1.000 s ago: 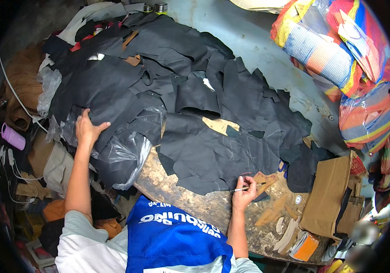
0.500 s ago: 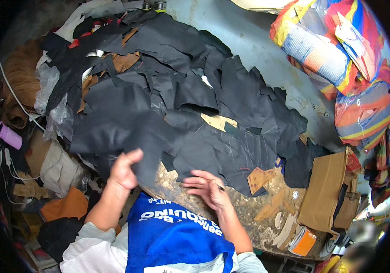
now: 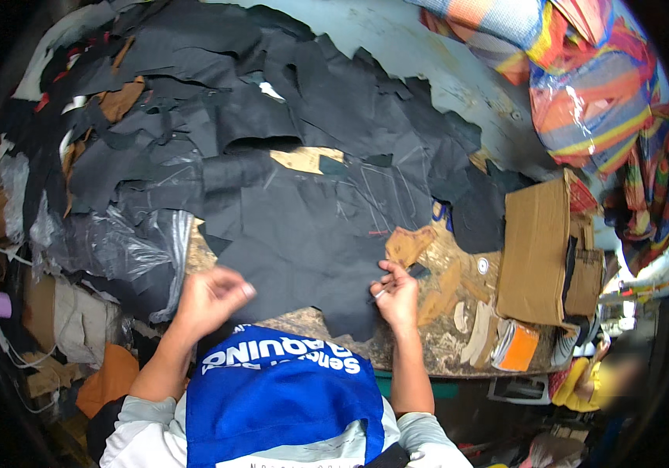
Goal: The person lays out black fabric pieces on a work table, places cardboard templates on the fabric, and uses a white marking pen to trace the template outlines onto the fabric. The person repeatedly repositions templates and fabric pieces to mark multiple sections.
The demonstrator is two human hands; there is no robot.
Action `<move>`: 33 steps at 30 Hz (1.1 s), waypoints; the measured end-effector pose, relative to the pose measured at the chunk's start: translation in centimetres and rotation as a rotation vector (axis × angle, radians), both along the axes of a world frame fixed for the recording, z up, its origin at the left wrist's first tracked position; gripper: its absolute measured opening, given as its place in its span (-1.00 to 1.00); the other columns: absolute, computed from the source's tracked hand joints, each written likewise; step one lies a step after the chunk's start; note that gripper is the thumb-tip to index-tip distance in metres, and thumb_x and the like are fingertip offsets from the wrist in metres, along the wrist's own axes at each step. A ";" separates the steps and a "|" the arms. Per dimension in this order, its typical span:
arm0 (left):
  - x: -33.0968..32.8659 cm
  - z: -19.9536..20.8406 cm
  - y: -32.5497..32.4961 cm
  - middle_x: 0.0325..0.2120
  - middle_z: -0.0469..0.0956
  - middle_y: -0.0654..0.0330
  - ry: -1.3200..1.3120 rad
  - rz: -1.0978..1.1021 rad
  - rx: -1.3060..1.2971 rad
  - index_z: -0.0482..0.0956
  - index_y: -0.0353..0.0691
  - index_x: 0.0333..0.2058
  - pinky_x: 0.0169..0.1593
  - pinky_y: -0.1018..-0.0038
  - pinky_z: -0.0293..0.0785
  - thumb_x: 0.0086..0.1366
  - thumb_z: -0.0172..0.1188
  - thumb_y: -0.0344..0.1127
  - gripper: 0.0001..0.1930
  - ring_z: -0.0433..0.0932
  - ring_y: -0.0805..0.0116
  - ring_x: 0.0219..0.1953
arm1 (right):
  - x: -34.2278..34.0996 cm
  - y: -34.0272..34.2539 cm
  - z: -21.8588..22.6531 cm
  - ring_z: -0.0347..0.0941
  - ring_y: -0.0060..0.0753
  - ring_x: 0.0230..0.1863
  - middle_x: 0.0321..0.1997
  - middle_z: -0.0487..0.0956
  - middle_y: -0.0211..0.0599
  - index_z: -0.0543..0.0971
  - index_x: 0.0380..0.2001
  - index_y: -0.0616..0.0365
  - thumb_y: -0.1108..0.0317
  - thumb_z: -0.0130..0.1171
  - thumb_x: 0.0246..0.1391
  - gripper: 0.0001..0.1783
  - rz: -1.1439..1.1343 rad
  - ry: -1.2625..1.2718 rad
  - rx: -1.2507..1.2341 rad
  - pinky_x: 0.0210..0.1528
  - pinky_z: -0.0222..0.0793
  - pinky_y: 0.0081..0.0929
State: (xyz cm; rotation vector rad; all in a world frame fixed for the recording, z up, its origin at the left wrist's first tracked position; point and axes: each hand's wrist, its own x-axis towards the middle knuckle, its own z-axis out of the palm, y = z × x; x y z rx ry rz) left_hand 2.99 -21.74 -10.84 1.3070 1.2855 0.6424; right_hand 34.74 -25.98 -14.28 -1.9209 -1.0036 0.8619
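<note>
A dark, leather-like black sheet (image 3: 303, 242) lies nearly flat in front of me, overlapping the table's near edge. My left hand (image 3: 214, 300) hovers by its left edge, slightly blurred, thumb apart from the bent fingers, with nothing visible in it. At the sheet's right edge is my right hand (image 3: 398, 298), its fingers curled together. A small pale glint shows at those fingers; whether it is a ring or a thin tool I cannot tell. A brown template-like piece (image 3: 411, 245) lies just beyond the right hand.
Black sheets (image 3: 186, 43) are heaped across the far side. Clear plastic (image 3: 143, 249) covers dark material at the left. A cardboard box (image 3: 533, 249) stands on the right, near an orange-and-white pad (image 3: 515, 346). Striped woven bags (image 3: 592, 101) sit at the far right; a yellow-clothed person (image 3: 584, 382) is beyond the table.
The black material blurred by motion at the left has gone from there, exposing the plastic. A black sheet now lies before me. My right hand has moved to its right edge; the view has shifted.
</note>
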 end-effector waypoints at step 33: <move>3.0 -2.2 8.4 -0.56 0.41 0.37 0.120 -0.179 0.006 0.46 -0.39 -0.13 -0.44 0.66 0.32 0.05 0.29 -0.46 -0.62 0.36 0.63 -0.52 | 3.7 -5.5 2.1 0.47 -0.39 -0.49 -0.53 0.54 -0.19 0.51 -0.39 0.28 0.37 0.32 -0.18 -0.72 -0.075 -0.432 -0.282 -0.38 0.37 -0.45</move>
